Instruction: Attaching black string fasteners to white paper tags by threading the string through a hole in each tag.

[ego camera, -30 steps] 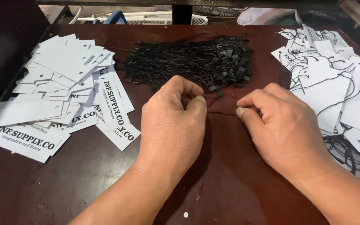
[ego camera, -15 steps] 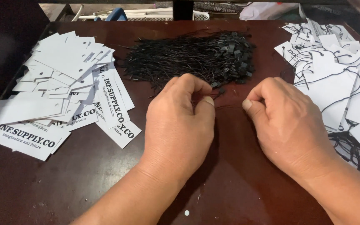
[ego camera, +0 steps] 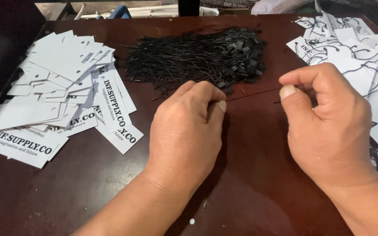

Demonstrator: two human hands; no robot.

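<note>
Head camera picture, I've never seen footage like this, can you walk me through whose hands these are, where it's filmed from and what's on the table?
The picture comes from a camera worn on a person's head, looking down, so both bare hands belong to the wearer. No machine is involved. They work over a dark brown table. The left hand and the right hand each pinch one end of a thin black string stretched between them. Behind the hands lies a heap of black strings with small plastic clasps. On the left is a loose pile of white card tags with dark print. On the right lie more white tags with black strings on them.
</note>
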